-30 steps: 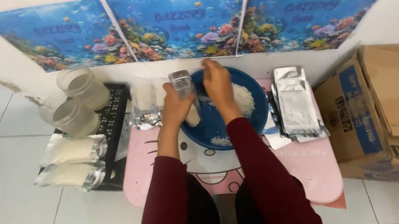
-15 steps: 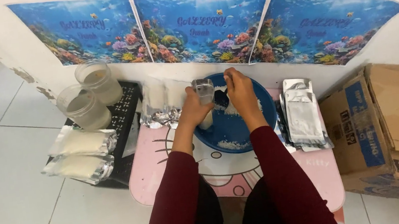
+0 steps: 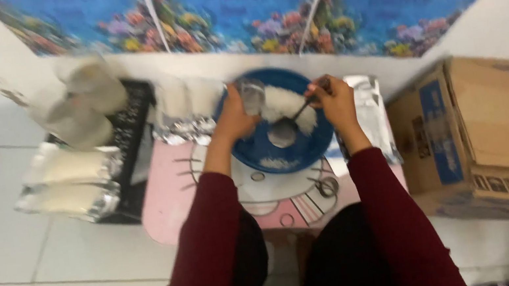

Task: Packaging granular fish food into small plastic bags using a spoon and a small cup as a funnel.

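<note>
While the left hand (image 3: 234,116) grips a pouch (image 3: 252,95), the right hand (image 3: 331,100) holds a spoon (image 3: 286,128).

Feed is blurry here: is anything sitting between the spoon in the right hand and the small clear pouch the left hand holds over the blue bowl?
Nothing visible does. The right hand holds the spoon over the blue bowl; the left hand holds the clear pouch just up and left of it. Only white powder lies below.

Bowl (image 3: 282,152) on table (image 3: 169,195), box (image 3: 491,129) rightward
</note>
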